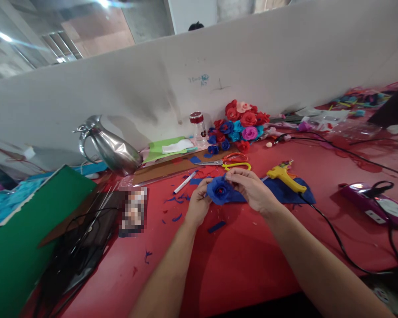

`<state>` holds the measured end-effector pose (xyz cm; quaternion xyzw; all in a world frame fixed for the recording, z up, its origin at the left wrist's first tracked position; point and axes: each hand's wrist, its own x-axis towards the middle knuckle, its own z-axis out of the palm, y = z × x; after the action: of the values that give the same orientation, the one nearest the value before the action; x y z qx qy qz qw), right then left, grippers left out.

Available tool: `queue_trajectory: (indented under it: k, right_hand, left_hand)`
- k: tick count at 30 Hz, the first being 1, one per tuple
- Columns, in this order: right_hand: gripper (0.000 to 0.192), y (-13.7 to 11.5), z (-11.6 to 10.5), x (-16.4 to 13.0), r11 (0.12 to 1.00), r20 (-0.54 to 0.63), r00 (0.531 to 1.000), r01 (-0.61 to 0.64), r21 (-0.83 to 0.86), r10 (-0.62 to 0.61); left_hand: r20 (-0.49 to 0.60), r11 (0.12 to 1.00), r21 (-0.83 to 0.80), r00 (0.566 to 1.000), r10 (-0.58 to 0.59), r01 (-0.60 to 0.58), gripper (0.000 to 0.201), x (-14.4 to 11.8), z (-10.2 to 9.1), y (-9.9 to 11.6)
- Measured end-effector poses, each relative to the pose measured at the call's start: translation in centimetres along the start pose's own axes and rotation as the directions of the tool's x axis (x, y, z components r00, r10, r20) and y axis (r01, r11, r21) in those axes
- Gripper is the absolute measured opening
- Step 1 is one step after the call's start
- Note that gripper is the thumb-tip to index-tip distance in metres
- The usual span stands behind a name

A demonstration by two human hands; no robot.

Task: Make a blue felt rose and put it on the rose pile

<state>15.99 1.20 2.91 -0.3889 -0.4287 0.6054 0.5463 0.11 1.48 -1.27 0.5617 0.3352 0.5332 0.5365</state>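
Petals of a blue flower [220,191] were held between both hands over the red worktop [248,260]. On its 9 o'clock side the flower was gripped by the left hand [199,205], the fingers closed in against the rim; its 1 o'clock edge was pinched by the right hand [254,190], thumb and fingers nearly meeting. From the thin, ruffled layers it was judged very light, soft and easily creased, with little slip but some risk of tearing. Support near the base, hidden from view, was thought safest, with outer edges pinched only lightly. Scissors [226,164] were seen at 12 o'clock, a yellow glue gun [287,178] at 3 and a blue strip [216,227] at 6.
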Motion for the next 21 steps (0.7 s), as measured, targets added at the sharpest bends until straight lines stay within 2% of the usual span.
queue_trajectory:
  k: [6, 14, 21]
  right_hand:
    - [0.027, 0.62, -0.19, 0.35, 0.999, -0.097, 0.995, 0.008, 0.049, -0.004]
    - [0.032, 0.78, 0.21, 0.17, 0.997, -0.089, 0.995, 0.047, 0.066, -0.041]
    - [0.029, 0.58, 0.44, 0.03, 0.990, -0.085, 0.989, 0.129, 0.060, -0.124]
  left_hand:
    - [-0.088, 0.998, -0.061, 0.996, -0.021, 0.015, 0.013, 0.12, 0.25, -0.04]
    - [-0.165, 0.964, -0.246, 0.976, -0.142, 0.099, 0.023, 0.53, 0.32, -0.25]
    - [-0.160, 0.956, -0.278, 0.977, -0.143, 0.094, 0.023, 0.47, 0.39, 0.07]
